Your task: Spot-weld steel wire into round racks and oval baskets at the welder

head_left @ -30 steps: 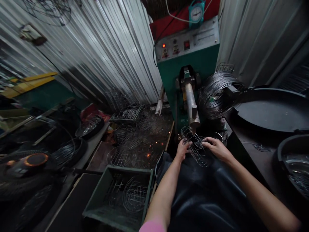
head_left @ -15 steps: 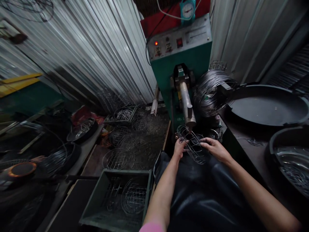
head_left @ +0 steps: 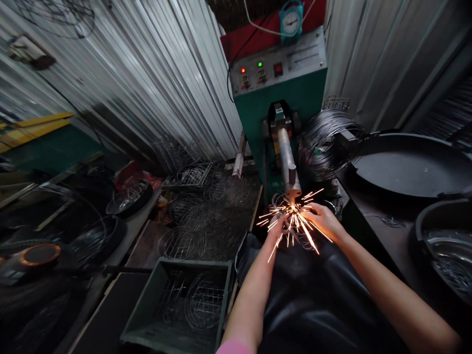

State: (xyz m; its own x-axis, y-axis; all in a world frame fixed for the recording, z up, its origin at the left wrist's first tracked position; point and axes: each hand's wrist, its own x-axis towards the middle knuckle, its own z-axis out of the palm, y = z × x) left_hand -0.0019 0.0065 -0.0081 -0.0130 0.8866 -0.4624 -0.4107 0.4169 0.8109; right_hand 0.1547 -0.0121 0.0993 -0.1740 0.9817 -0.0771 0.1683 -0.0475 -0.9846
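Observation:
Orange sparks burst out under the tip of a green spot welding machine [head_left: 283,91], whose thick metal arm [head_left: 288,160] points down toward me. My left hand [head_left: 279,227] and my right hand [head_left: 324,220] are on either side of that tip, closed on a wire rack [head_left: 304,241] of thin bent rods. The rack sits at the electrode, partly hidden by sparks and fingers. On the machine's panel, a red and a green lamp are lit.
A green plastic crate [head_left: 177,339] with round wire grids stands at lower left. Wire pieces lie on the dark bench [head_left: 228,231]. To the right are a wire coil [head_left: 324,145], a wide black tray [head_left: 401,164] and a black basin [head_left: 416,231] holding metal parts.
Sparks have appeared at the welding tip, and the green lamp has come on. My hands have drawn slightly closer together around the tip with the wire rack.

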